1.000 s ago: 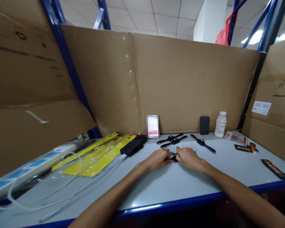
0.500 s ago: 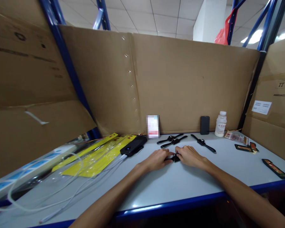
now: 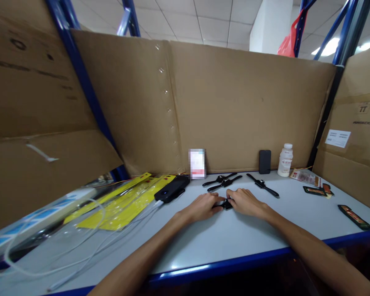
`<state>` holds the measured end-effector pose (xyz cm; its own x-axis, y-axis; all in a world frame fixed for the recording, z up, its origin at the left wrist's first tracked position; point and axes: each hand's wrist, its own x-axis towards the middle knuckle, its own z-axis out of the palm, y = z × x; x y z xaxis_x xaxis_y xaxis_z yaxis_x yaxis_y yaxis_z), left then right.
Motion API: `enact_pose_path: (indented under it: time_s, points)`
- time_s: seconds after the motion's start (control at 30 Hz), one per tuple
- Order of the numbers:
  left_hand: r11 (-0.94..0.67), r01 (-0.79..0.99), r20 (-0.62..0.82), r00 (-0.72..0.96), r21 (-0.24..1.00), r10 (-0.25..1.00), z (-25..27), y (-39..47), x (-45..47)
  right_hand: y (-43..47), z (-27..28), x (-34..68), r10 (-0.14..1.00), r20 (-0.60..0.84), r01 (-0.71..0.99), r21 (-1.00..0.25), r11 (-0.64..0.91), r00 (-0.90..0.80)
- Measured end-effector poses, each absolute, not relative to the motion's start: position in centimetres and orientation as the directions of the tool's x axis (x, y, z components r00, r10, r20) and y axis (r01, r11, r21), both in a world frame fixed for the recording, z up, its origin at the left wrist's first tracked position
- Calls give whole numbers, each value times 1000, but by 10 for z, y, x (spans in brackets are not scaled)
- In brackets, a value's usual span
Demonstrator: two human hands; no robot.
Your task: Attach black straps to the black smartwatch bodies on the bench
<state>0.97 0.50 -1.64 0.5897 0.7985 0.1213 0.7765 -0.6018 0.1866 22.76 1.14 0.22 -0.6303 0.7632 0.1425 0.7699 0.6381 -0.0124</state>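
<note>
A black spokeshave [image 3: 227, 204] lies low over the grey tabletop between my two hands. My left hand [image 3: 207, 206] is closed round its left handle. At the right side of its body, my right hand [image 3: 244, 201] has its fingers pinched; the right handle is hidden behind that hand. Just beyond my hands lie two more black spokeshaves, a nearer one [image 3: 224, 183] and a farther one [image 3: 218, 179], side by side. Another spokeshave [image 3: 262, 184] rests at an angle to the right.
Yellow blister packs [image 3: 123, 205] and a black power bank [image 3: 172, 189] with white cables lie left, beside a power strip [image 3: 40, 218]. A phone [image 3: 264, 162] and a white bottle [image 3: 285, 160] stand at the back. Dark packets [image 3: 354, 217] lie right. Cardboard [image 3: 234, 107] walls the table.
The whole view has shifted slightly. Both hands stay at the spokeshave, and its body tilts a little differently between them.
</note>
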Motion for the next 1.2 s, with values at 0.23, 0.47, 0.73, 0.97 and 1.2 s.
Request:
enact_pose_path:
  time_s: [0.23,0.47,0.73,0.97,1.2]
  points:
    - [-618,765,134,603,183,786,-22,9,7,10,3,227,771,131,773,-45,633,-623]
    - [-615,772,116,604,160,788,-20,9,7,17,3,229,734,133,715,-166,679,-666]
    - [-618,769,117,607,162,786,-18,8,8,14,11,225,851,152,842,-141,521,-502]
    - [-621,769,124,609,149,784,-18,8,8,11,12,227,845,164,837,-137,530,-508]
    - [-626,767,127,614,136,779,-19,9,7,18,6,229,770,159,744,-196,639,-618]
